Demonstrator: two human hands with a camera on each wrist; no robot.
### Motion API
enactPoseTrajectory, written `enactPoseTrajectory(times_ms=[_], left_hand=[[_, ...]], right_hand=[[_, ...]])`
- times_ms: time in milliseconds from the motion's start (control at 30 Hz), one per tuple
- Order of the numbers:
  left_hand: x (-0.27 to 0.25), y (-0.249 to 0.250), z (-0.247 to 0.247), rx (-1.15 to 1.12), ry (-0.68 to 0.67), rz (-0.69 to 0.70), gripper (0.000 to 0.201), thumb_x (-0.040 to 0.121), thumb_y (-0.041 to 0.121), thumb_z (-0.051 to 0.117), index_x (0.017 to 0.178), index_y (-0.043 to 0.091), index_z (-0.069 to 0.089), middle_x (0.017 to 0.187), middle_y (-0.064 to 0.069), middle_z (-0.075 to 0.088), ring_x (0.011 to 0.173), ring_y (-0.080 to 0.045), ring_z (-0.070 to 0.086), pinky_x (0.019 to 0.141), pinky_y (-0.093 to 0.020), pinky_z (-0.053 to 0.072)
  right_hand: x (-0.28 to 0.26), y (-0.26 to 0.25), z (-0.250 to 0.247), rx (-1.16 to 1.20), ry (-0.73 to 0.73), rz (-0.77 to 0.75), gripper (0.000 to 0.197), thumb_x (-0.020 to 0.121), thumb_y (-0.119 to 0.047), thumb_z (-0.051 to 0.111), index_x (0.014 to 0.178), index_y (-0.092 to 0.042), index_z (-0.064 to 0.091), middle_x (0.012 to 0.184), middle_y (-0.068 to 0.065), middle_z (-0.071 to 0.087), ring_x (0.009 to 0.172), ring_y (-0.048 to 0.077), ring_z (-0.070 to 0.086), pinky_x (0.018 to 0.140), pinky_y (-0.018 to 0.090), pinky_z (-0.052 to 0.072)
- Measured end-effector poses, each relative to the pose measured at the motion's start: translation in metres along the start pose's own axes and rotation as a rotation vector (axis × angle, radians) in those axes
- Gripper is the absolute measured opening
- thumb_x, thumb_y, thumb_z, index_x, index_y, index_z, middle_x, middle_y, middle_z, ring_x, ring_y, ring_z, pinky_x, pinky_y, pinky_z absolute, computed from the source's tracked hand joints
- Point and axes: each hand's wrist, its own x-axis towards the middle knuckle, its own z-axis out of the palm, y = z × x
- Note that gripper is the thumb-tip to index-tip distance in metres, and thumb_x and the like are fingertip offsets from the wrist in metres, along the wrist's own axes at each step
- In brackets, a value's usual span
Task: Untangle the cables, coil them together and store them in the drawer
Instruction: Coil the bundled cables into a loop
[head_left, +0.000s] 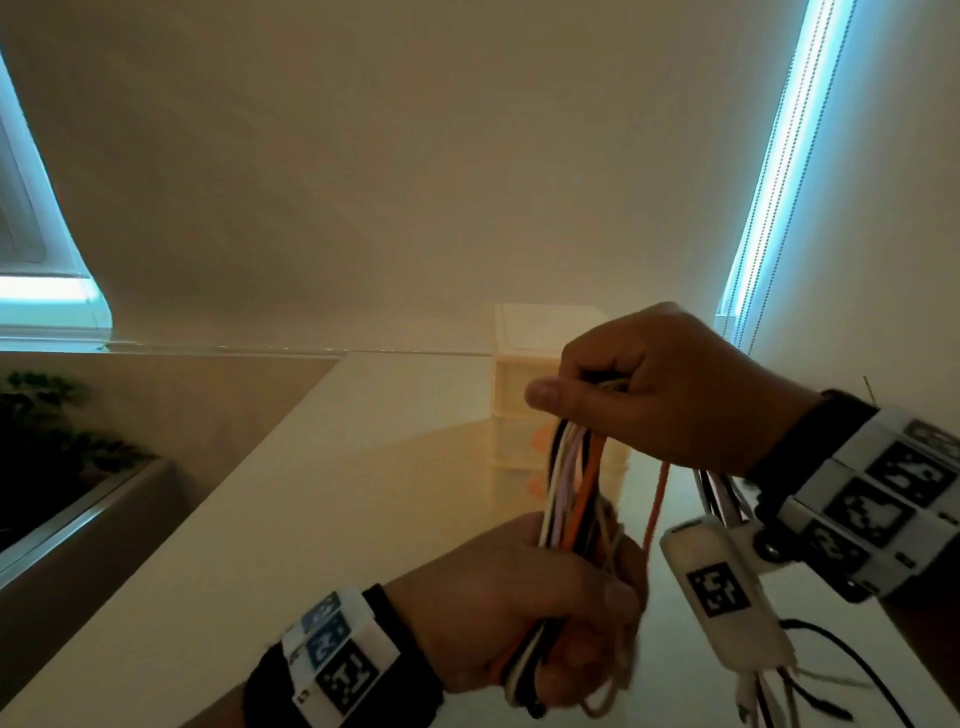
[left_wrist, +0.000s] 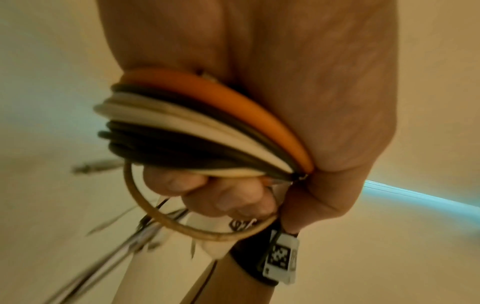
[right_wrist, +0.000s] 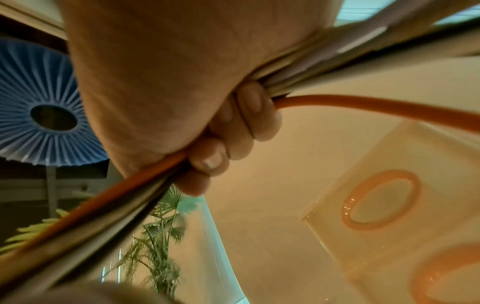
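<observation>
A bundle of cables (head_left: 571, 483) in orange, black, white and pale pink runs upright between my two hands above the white table (head_left: 311, 519). My left hand (head_left: 540, 608) grips the bundle's lower bend; the left wrist view shows the cable loops (left_wrist: 202, 131) curving over my curled fingers. My right hand (head_left: 649, 384) grips the upper end, fingers wrapped round the strands (right_wrist: 85, 218). One orange cable (head_left: 655, 506) hangs loose from the right hand, seen also as the orange cable (right_wrist: 376, 107). Loose ends and plugs (head_left: 769, 691) dangle below my right wrist. The drawer unit (head_left: 535, 384) stands behind my hands.
The small translucent drawer unit (right_wrist: 405, 205) has orange ring pulls and its drawers look closed. A wall rises behind the table, with bright window blinds (head_left: 779, 166) at the right. A planter with green plants (head_left: 47, 431) sits left of the table edge.
</observation>
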Motion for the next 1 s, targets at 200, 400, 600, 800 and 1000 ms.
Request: enactPoseTrajectory(times_ms=[200, 400, 600, 800, 1000], left_hand=[[0.000, 0.002, -0.001, -0.116, -0.056, -0.004, 0.020, 0.081, 0.017, 0.073, 0.089, 0.002, 0.063, 0.055, -0.003, 0.043, 0.041, -0.011, 0.046, 0.042, -0.018, 0.037], [-0.004, 0.001, -0.008, -0.040, 0.086, 0.016, 0.020, 0.083, 0.018, 0.064, 0.091, 0.000, 0.065, 0.052, -0.003, 0.043, 0.038, -0.012, 0.045, 0.041, -0.018, 0.039], [-0.002, 0.004, -0.004, 0.201, 0.235, -0.010, 0.029, 0.078, 0.034, 0.071, 0.083, 0.006, 0.067, 0.055, -0.006, 0.044, 0.038, -0.015, 0.044, 0.043, -0.023, 0.038], [0.000, 0.010, -0.009, 0.495, 0.391, 0.043, 0.053, 0.081, 0.043, 0.071, 0.101, -0.005, 0.062, 0.047, -0.003, 0.052, 0.034, -0.015, 0.044, 0.045, -0.024, 0.039], [-0.001, 0.014, -0.006, 0.500, 0.231, 0.024, 0.017, 0.085, 0.030, 0.071, 0.092, 0.016, 0.076, 0.054, -0.004, 0.054, 0.042, -0.018, 0.047, 0.047, -0.027, 0.040]], right_hand=[[0.022, -0.003, 0.004, -0.116, 0.045, -0.046, 0.056, 0.101, -0.042, 0.055, 0.054, -0.013, 0.042, 0.045, 0.004, 0.036, 0.042, 0.025, 0.038, 0.045, 0.040, 0.039], [0.028, 0.001, 0.001, -0.158, -0.053, -0.031, 0.057, 0.099, -0.047, 0.052, 0.054, -0.012, 0.045, 0.046, 0.004, 0.040, 0.043, 0.024, 0.040, 0.045, 0.040, 0.043], [0.026, -0.001, -0.012, -0.174, -0.190, 0.006, 0.056, 0.091, -0.058, 0.053, 0.054, -0.016, 0.049, 0.048, -0.003, 0.043, 0.044, 0.017, 0.044, 0.047, 0.027, 0.042], [0.026, -0.005, -0.027, -0.188, -0.273, 0.096, 0.053, 0.088, -0.058, 0.055, 0.052, -0.020, 0.050, 0.047, -0.007, 0.047, 0.043, 0.010, 0.042, 0.048, 0.019, 0.038], [0.026, -0.012, -0.025, -0.144, -0.291, 0.089, 0.053, 0.089, -0.055, 0.057, 0.051, -0.019, 0.048, 0.045, -0.007, 0.041, 0.043, 0.010, 0.039, 0.050, 0.020, 0.037]])
